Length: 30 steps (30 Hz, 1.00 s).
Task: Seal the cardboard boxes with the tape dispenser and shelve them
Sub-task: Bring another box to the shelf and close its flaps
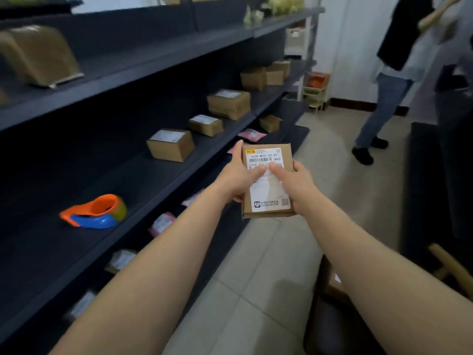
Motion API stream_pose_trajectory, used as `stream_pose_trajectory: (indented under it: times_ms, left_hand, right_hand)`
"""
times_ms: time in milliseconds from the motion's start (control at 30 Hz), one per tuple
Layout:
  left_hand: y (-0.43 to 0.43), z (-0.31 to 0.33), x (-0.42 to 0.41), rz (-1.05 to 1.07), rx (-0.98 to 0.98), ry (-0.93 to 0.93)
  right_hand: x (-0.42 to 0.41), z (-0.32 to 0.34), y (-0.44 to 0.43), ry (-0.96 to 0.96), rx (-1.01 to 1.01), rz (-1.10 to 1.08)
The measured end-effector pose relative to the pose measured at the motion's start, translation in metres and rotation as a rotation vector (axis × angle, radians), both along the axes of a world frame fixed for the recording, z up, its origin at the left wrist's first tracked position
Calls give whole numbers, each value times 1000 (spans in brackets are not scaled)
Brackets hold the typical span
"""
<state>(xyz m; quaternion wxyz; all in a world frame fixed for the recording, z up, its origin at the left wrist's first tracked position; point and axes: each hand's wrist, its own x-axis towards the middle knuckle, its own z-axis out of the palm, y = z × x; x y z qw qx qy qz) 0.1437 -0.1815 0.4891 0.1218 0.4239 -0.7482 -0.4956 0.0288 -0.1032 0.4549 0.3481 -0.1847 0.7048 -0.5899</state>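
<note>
Both grips are closed around one small cardboard box (267,180), held out in front of the person above the tiled floor (258,290), just off the front edge of the dark shelving (143,175). The left hand (236,175) clasps the box's left edge, thumb laid across the white shipping label (267,179) on its top face; the right hand (294,185) clasps the right edge, its thumb on the label too, so the two thumb tips nearly meet over the barcode. The box sits flat in the hands, label up.

The tape dispenser (94,211), orange and blue, lies on the middle shelf to the left, apart from both hands. Further along that same shelf stand three more labelled boxes in a row: the nearest (170,144), a smaller one (206,125) behind it, and a larger one (228,103) beyond that. More boxes (265,74) cluster at the far end. Pink-and-white mailer bags (162,222) lie on the shelf below.

Off to the right, a second person in jeans (378,108) stands on the floor, well away from the shelving.
</note>
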Motion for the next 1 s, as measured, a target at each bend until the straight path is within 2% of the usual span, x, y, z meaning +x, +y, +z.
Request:
stream_pose_trajectory:
  times_ms: [200,600,767,1000]
  left_hand:
    - [-61,15,96,226,-37,6]
    - [-125,-7,240,619,94,30]
    - [-140,-20,260,719,169,106]
    - [-176,-39,237,784,259,208]
  right_hand:
    - [79,20,-89,6,2,253]
    - [215,7,-206,34,47,623]
    - [234,-1,-236,102,80,717]
    - [212,-11,-284,203,151,775]
